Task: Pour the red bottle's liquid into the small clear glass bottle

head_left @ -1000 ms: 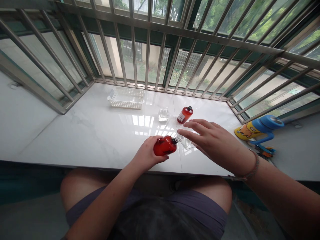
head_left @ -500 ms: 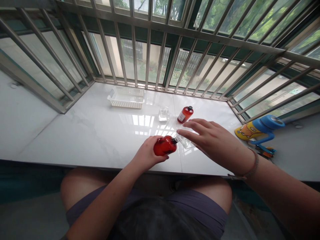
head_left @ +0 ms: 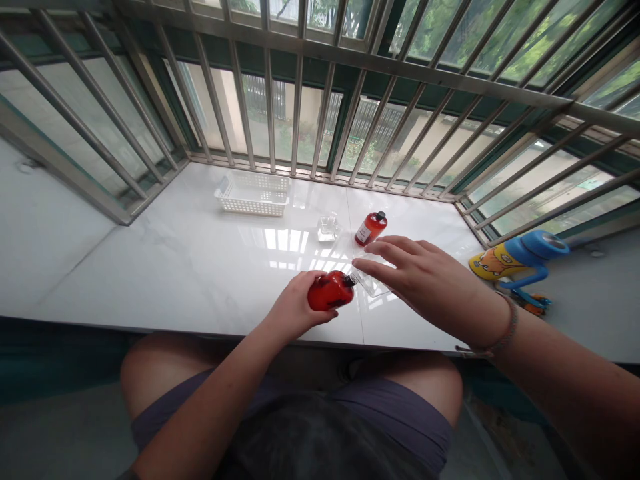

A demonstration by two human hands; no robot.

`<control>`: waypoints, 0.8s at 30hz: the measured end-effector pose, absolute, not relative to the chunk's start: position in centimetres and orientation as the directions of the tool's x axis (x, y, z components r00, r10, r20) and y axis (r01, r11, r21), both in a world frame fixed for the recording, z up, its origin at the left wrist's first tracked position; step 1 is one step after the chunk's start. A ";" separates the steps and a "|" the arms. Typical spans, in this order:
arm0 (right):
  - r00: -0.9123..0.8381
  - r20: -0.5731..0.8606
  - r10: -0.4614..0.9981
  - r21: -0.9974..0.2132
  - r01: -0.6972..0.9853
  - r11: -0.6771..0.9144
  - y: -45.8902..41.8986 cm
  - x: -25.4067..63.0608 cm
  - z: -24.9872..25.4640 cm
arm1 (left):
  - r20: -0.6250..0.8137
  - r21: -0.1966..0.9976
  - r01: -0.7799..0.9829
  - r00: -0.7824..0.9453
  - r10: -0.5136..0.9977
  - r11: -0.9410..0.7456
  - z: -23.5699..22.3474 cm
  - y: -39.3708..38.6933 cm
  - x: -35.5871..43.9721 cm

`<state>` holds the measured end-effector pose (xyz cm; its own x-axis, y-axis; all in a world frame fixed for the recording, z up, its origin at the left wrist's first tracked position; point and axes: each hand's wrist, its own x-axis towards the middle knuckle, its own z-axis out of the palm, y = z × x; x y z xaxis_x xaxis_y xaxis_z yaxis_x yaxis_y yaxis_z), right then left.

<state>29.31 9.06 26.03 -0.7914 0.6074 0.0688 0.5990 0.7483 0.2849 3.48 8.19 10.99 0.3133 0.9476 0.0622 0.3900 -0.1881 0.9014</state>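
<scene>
My left hand (head_left: 293,307) grips a red bottle (head_left: 327,291), tipped on its side with its dark neck pointing right at a clear plastic container (head_left: 369,283). My right hand (head_left: 420,280) rests over that clear container, fingers stretched out towards the left and touching its top. Both are near the front edge of the white marble sill (head_left: 200,267).
A second red bottle with a black cap (head_left: 370,229) stands behind my right hand, beside a small clear glass container (head_left: 328,229). A white plastic basket (head_left: 253,194) sits at the back left. A blue and yellow toy (head_left: 517,259) lies at the right. Metal window bars (head_left: 320,127) close off the far side.
</scene>
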 end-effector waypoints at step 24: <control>-0.724 0.168 0.669 0.201 0.689 0.696 8.2 30.4 24.8 | 0.060 0.912 0.371 0.306 0.950 -0.177 11.4 8.1 3.7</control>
<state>30.37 8.23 24.80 -0.7243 0.6688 0.1676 0.6892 0.6962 0.2007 3.71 8.14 11.45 0.3058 0.9502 0.0600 0.3712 -0.1770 0.9115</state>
